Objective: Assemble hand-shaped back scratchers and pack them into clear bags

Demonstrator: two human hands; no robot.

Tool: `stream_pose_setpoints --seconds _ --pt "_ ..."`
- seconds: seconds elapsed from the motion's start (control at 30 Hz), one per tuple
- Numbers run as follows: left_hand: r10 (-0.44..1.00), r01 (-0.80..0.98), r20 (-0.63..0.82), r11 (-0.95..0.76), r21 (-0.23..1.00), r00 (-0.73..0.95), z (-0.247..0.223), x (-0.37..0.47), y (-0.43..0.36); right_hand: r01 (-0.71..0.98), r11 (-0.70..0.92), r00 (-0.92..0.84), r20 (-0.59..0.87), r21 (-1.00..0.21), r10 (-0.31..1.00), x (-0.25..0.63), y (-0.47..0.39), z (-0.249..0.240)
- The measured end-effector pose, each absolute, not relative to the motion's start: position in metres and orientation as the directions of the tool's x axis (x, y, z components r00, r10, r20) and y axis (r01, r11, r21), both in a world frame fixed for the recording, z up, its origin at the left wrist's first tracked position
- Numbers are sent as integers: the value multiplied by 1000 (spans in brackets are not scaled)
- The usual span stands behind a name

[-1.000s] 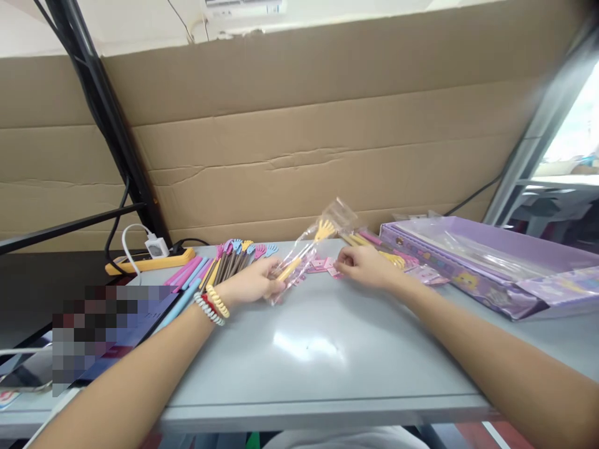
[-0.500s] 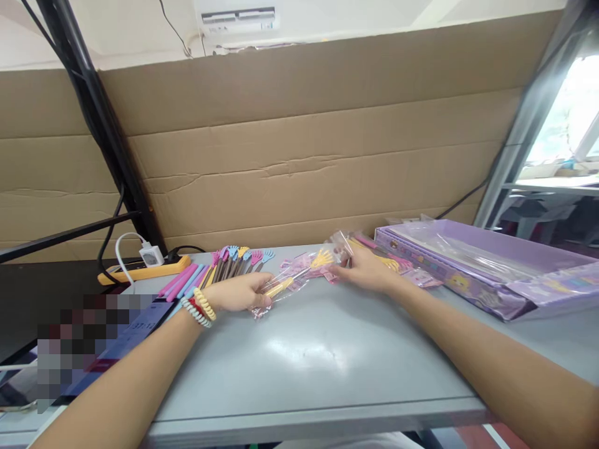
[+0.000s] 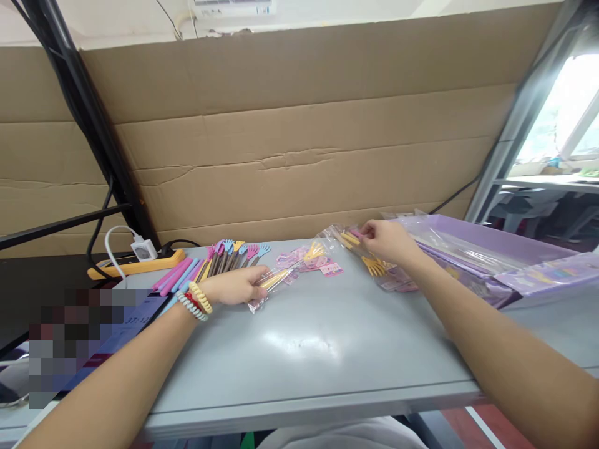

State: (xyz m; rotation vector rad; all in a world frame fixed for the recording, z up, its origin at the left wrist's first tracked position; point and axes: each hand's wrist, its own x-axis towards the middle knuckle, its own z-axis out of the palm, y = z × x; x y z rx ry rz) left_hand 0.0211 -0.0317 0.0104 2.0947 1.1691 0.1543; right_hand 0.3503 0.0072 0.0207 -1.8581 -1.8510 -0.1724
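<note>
My left hand (image 3: 238,285), with coiled bands at its wrist, is closed on the lower end of a clear plastic bag that holds a yellow hand-shaped stick (image 3: 314,251). The bag slants up and right over small pink cards (image 3: 331,269). My right hand (image 3: 386,240) pinches at the pile of bagged sticks (image 3: 373,266) beside the purple box; its fingertips are at a pink and yellow handle. Left of my left hand lies a row of loose sticks (image 3: 228,255) with pink, blue and yellow hand-shaped ends and coloured handles (image 3: 175,277).
An open purple box (image 3: 510,240) with clear bags (image 3: 461,249) in it stands on the right of the grey table (image 3: 299,368). At the left are a yellow power strip (image 3: 133,269) with a white charger and a blue-screened device (image 3: 126,330). Cardboard (image 3: 299,137) rises behind.
My right hand has let go of the top of the yellow stick's bag and moved right to the bagged pile. My left hand keeps its grip. The view has shifted slightly.
</note>
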Motion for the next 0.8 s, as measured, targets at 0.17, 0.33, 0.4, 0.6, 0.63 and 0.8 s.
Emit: stream_pose_setpoints --seconds 0.17,0.33,0.4,0.6,0.63,0.8 --pt "785 678 -228 -301 671 575 9 20 -30 989 27 -6 144 -147 990 361 7 28" --pt "772 681 -240 -313 662 588 9 21 -31 994 -106 109 131 -31 985 364 8 26" --pt "769 682 -241 -319 659 593 9 21 -32 994 -112 112 91 2 990 364 11 21" --pt "785 719 -233 -347 602 574 8 20 -32 996 -72 70 46 46 996 351 10 10" --pt "785 719 -229 -353 599 576 8 20 -31 997 -62 60 49 47 997 348 9 10" --pt "777 705 -216 -368 606 592 7 20 -29 999 -16 14 42 32 999 334 1 10"
